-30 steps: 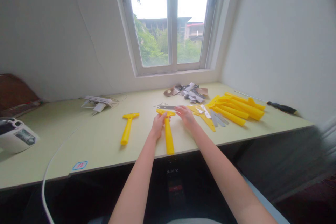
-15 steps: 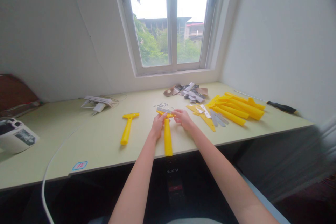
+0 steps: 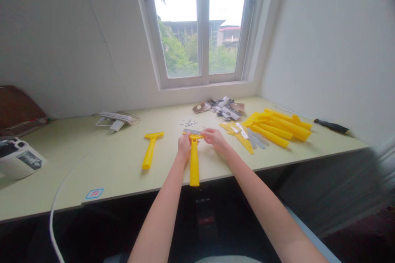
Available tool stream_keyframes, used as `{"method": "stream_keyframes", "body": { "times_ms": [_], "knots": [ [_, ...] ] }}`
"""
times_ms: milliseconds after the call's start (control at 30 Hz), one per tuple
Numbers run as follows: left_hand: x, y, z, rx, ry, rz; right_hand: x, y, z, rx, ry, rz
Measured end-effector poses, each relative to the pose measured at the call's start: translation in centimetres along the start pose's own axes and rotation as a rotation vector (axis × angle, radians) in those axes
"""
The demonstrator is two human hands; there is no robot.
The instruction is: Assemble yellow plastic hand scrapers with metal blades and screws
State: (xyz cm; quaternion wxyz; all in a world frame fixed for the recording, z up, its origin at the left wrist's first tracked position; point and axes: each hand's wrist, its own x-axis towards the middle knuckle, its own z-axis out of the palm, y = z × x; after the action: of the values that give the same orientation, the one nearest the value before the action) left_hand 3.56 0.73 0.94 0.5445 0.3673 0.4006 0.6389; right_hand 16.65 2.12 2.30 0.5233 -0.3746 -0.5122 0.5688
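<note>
A yellow scraper (image 3: pixel 194 160) points its handle toward me, with the handle's end at the table's front edge. A flat grey blade (image 3: pixel 191 131) lies along its head. My left hand (image 3: pixel 184 144) is closed round the left side of the scraper's head. At the head's right end, my right hand (image 3: pixel 214 137) pinches with thumb and fingers at the blade and head. Small metal screws (image 3: pixel 189 123) lie scattered just beyond. Another yellow scraper (image 3: pixel 149 153) rests on the table to the left.
Several yellow handles (image 3: pixel 277 125), yellow flat pieces (image 3: pixel 243 141) and grey blades (image 3: pixel 257 139) lie at the right, near a black-handled screwdriver (image 3: pixel 331 125). Wrappers (image 3: pixel 226 109) sit at the back. Leftward are a power strip (image 3: pixel 115 120), a cable (image 3: pixel 55 201) and a white jug (image 3: pixel 23 160).
The scraper has shifted slightly left and toward me, its head now more level with the blade along it. My left hand has turned a little, and my right hand has moved slightly left.
</note>
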Motion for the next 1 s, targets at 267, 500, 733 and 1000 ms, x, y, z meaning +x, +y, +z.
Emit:
{"method": "stream_keyframes", "body": {
  "times_ms": [267, 500, 733, 1000],
  "knots": [
    [0.30, 0.01, -0.55, 0.119, 0.116, 0.089, 0.38, 0.52, -0.24, 0.075, -0.053, 0.177],
    [0.27, -0.05, -0.42, 0.116, 0.107, 0.091, 0.01, 0.23, -0.04, -0.089, -0.071, 0.062],
    [0.14, 0.40, -0.22, 0.095, 0.086, 0.049, -0.16, 0.08, 0.03, -0.144, -0.059, 0.049],
    [0.25, 0.21, -0.36, 0.118, 0.069, 0.094, -0.62, -0.18, 0.08, -0.186, -0.062, 0.057]
  ]
}}
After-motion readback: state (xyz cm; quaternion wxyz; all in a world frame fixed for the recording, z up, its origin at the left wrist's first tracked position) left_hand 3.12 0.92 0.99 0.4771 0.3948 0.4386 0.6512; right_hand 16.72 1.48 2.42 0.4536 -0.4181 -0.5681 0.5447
